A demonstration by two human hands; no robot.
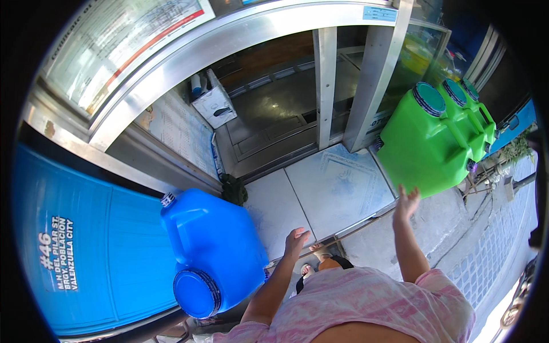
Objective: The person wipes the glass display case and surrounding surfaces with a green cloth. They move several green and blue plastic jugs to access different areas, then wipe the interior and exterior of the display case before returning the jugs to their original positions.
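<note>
Over the white tiled ledge [341, 188], my left hand [295, 241] hangs with its fingers loosely bent and apart, holding nothing. It is nearest to a blue plastic water jug [229, 237], which stands to its left with a moulded handle, a wide round blue cap and a small spout cap. My right hand [406, 204] is raised at the ledge's right end, fingers spread and nothing in them. Just beyond it stands a green water jug [423, 148] with a dark teal cap; whether the fingertips touch it I cannot tell. More green jugs [466, 123] are lined up behind that one.
A metal-framed opening [326, 86] rises behind the ledge, with a metal counter and a small white box [214, 106] inside. A large blue printed panel [120, 240] fills the left. Paved street [486, 240] lies at right, and my sandalled feet show below.
</note>
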